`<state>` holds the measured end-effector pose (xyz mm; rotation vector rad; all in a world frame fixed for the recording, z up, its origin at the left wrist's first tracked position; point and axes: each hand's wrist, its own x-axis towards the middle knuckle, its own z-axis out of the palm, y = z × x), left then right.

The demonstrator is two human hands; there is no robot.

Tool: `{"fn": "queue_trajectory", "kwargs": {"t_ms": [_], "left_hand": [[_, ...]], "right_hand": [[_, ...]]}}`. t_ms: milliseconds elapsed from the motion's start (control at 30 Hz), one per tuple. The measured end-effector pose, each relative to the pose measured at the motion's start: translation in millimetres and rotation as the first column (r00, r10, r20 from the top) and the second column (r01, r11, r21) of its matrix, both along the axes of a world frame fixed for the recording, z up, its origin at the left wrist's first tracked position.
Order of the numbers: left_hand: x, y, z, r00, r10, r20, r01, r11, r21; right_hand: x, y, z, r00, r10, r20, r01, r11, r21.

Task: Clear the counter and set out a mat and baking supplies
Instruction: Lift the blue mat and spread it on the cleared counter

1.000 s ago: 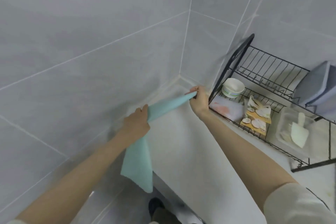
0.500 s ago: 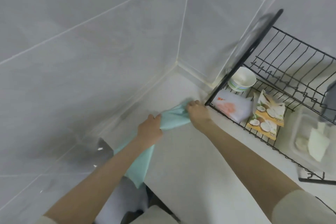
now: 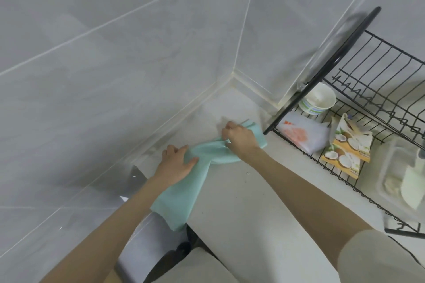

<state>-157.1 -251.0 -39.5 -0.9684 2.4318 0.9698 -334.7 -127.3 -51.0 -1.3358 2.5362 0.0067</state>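
Both hands gripped the teal mat (image 3: 181,197): left hand (image 3: 176,163) bunching its middle, right hand (image 3: 241,139) pinching the far end. A second earlier it hung taut aloft; now that end lay on the surface (image 3: 253,202) (near the corner), so spreading seemed next.

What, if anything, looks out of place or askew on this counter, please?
The teal mat is not lying flat: it is bunched between the left hand and right hand, which both grip it, and its near end hangs over the counter edge.
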Motion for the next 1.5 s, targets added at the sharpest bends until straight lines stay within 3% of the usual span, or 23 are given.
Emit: {"fn": "queue_trajectory", "kwargs": {"t_ms": [167, 333, 600, 733, 933, 1100, 1167, 1300, 1500], "left_hand": [[8, -5, -1, 0.997, -0.066, -0.034, 0.062, 0.994, -0.091], [21, -6, -1, 0.991, -0.091, -0.095, 0.088, 0.995, -0.042], [49, -10, 26, 0.953, -0.275, -0.124, 0.270, 0.961, -0.052], [52, -3, 60, 0.877, -0.386, -0.287, 0.375, 0.922, -0.095], [28, 22, 125, 0.692, -0.525, -0.495, 0.355, 0.845, -0.401], [7, 53, 165, 0.604, -0.673, -0.427, 0.425, 0.725, -0.542], [-1, 64, 174, 0.563, -0.730, -0.388, 0.439, 0.662, -0.608], [-22, 80, 171, 0.540, -0.765, -0.352, 0.335, 0.579, -0.743], [-55, 101, 161, 0.390, -0.861, -0.325, 0.290, 0.450, -0.845]], "right_hand": [[15, 18, 4, 0.996, -0.083, 0.035, 0.088, 0.973, -0.215], [29, 42, 25, 0.987, -0.160, -0.007, 0.149, 0.932, -0.331], [66, 79, 78, 0.918, -0.244, -0.313, 0.039, 0.840, -0.541], [82, 108, 103, 0.853, -0.412, -0.320, 0.120, 0.752, -0.648], [108, 167, 151, 0.771, -0.591, -0.239, 0.230, 0.608, -0.760], [125, 219, 184, 0.717, -0.665, -0.208, 0.382, 0.625, -0.680], [125, 237, 192, 0.712, -0.654, -0.256, 0.361, 0.653, -0.666], [111, 275, 185, 0.783, -0.504, -0.365, 0.279, 0.809, -0.518], [97, 317, 185, 0.728, -0.493, -0.476, 0.250, 0.838, -0.486]]}}
